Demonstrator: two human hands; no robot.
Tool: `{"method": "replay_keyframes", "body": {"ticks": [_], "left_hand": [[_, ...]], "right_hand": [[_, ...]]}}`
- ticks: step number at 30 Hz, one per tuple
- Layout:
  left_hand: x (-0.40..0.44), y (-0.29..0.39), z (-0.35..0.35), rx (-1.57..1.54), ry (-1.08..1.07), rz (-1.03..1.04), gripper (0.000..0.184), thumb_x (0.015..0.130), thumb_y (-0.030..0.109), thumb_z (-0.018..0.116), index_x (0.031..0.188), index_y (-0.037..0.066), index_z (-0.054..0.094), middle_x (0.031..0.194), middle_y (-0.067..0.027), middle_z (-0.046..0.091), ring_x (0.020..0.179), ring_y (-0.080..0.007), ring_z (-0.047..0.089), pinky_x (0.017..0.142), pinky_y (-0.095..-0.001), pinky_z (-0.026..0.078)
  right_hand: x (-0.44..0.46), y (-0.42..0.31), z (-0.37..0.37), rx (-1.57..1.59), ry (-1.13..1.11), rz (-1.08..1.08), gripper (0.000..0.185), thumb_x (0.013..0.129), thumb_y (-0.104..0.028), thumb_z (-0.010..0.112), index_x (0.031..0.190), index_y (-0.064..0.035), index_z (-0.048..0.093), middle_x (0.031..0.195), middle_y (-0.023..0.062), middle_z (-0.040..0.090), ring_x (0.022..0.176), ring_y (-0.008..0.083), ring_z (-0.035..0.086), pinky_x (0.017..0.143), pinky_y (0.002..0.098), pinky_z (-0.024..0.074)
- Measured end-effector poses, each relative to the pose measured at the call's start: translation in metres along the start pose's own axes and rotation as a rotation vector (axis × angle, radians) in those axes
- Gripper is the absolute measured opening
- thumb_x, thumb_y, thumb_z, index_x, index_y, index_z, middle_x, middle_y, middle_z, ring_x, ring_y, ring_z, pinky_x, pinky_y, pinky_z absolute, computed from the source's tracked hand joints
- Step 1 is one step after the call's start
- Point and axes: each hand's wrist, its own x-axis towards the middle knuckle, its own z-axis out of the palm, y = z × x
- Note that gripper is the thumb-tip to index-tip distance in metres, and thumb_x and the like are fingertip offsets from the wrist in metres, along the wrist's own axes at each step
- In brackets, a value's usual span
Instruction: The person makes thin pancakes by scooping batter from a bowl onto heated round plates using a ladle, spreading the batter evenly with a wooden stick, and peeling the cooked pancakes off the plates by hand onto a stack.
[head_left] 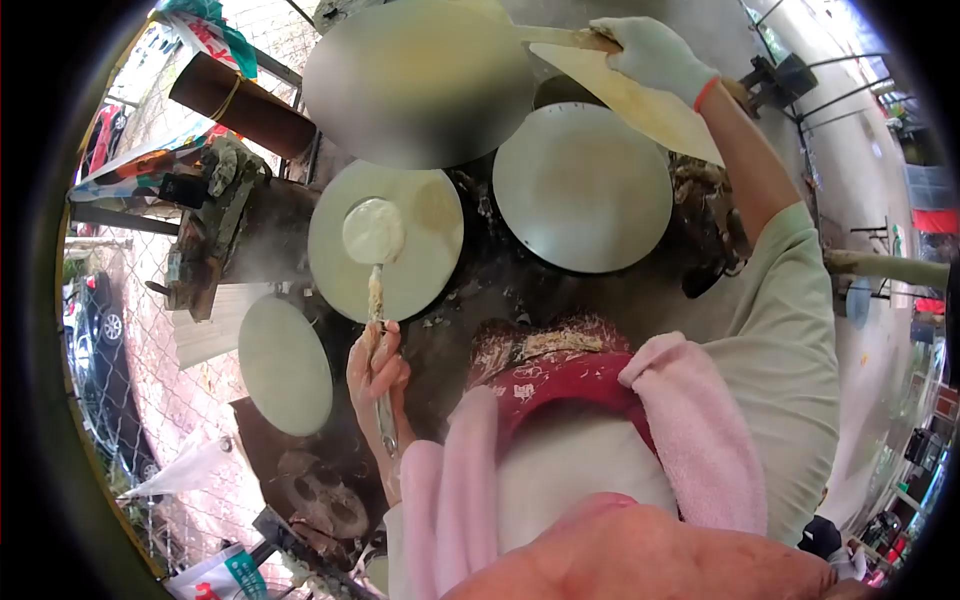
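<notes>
My bare left hand (377, 365) is wrapped round the handle of a ladle (375, 290). The ladle's round bowl, coated in white batter, is over a pale round surface (430, 275) that has a darker damp patch. At the top, my right hand (662, 62), in a light glove with a red cuff, grips a flat, light-coloured stick (560, 37). That stick reaches toward a large blurred disc (415, 90) close to the camera; whether they are joined I cannot tell. Behind the right hand a cream-coloured sheet (630, 105) slants down to the right.
A second round, whitish cover (583, 190) lies right of the ladle. Another pale disc (285, 365) leans at the left. A brown tube (240, 105) and a wire fence (130, 370) stand on the left. Pink towel ends (700, 430) hang over my chest. Steam hazes the air.
</notes>
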Motion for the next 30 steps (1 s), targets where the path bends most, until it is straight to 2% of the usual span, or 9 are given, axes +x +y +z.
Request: {"method": "replay_keyframes", "body": {"ticks": [5,6,10,13,16,18,20,25,30], "left_hand": [[0.016,0.003,-0.006,0.100,0.145,0.037,0.033,0.105,0.025,0.043,0.108,-0.006,0.055,0.061,0.0043,0.039,0.032,-0.0030,0.030,0.035,-0.0190,0.022],[0.038,0.036,-0.008,0.130,0.018,0.106,0.033,0.105,0.026,0.044,0.106,-0.005,0.056,0.062,0.0040,0.040,0.032,-0.0030,0.029,0.034,-0.0191,0.022],[0.046,0.054,-0.009,0.182,0.129,0.113,0.033,0.103,0.029,0.047,0.104,-0.003,0.056,0.063,0.0035,0.043,0.033,-0.0042,0.029,0.038,-0.0209,0.031],[0.054,0.071,-0.007,0.228,0.187,0.128,0.034,0.103,0.031,0.048,0.104,-0.002,0.056,0.063,0.0038,0.043,0.034,-0.0045,0.030,0.040,-0.0220,0.033],[0.057,0.080,-0.004,0.279,0.218,0.145,0.035,0.104,0.031,0.046,0.105,-0.003,0.057,0.060,0.0068,0.039,0.033,-0.0014,0.032,0.040,-0.0197,0.037],[0.060,0.083,-0.001,0.292,0.234,0.152,0.036,0.104,0.031,0.045,0.106,-0.003,0.057,0.059,0.0079,0.038,0.033,0.0001,0.034,0.039,-0.0189,0.039],[0.063,0.089,0.010,0.307,0.293,0.162,0.034,0.103,0.031,0.046,0.102,-0.002,0.056,0.059,0.0062,0.039,0.034,-0.0018,0.030,0.039,-0.0198,0.032],[0.074,0.086,0.012,0.332,0.301,0.165,0.034,0.102,0.030,0.046,0.099,-0.002,0.055,0.057,0.0037,0.037,0.033,-0.0049,0.028,0.036,-0.0215,0.024],[0.081,0.071,0.034,0.421,0.308,0.178,0.040,0.102,0.032,0.045,0.098,-0.008,0.051,0.056,0.0015,0.036,0.033,-0.0068,0.027,0.035,-0.0230,0.020]], "right_hand": [[0.092,-0.045,-0.017,-0.099,-0.145,-0.291,0.042,0.066,-0.017,0.063,0.103,0.0000,0.070,0.097,0.0268,0.067,0.092,0.0390,0.066,0.083,0.0437,0.0518],[0.129,-0.066,-0.041,-0.071,-0.114,-0.252,0.044,0.065,-0.017,0.065,0.104,0.0028,0.069,0.099,0.0268,0.067,0.090,0.0362,0.067,0.080,0.0409,0.0524],[0.182,-0.088,-0.067,0.561,-0.044,0.033,0.038,0.064,-0.009,0.071,0.100,0.0020,0.071,0.089,0.0094,0.070,0.085,0.0175,0.063,0.078,0.0307,0.0500],[0.207,-0.077,-0.064,1.019,0.150,0.206,0.040,0.063,-0.007,0.071,0.103,-0.0010,0.071,0.087,0.0095,0.070,0.082,0.0193,0.065,0.073,0.0329,0.0510],[0.272,0.039,0.023,0.953,0.130,0.476,0.025,0.077,-0.031,0.079,0.091,-0.0131,0.069,0.062,-0.0054,0.058,0.043,0.0054,0.046,0.038,0.0224,0.0293],[0.279,0.064,0.092,1.106,0.248,0.304,0.023,0.077,-0.029,0.079,0.084,-0.0104,0.068,0.059,-0.0045,0.056,0.041,0.0065,0.042,0.038,0.0217,0.0273],[0.281,0.082,0.168,1.267,0.310,0.448,0.033,0.069,-0.023,0.086,0.091,-0.0030,0.071,0.068,0.0015,0.062,0.047,0.0115,0.050,0.040,0.0271,0.0364],[0.252,0.064,0.280,1.185,0.421,0.773,0.022,0.074,-0.013,0.080,0.091,-0.0075,0.067,0.066,0.0011,0.060,0.043,0.0123,0.048,0.039,0.0296,0.0379],[0.253,0.094,0.341,1.126,0.470,0.620,0.031,0.074,-0.011,0.074,0.104,-0.0055,0.069,0.087,0.0076,0.071,0.071,0.0205,0.066,0.066,0.0334,0.0533]]}}
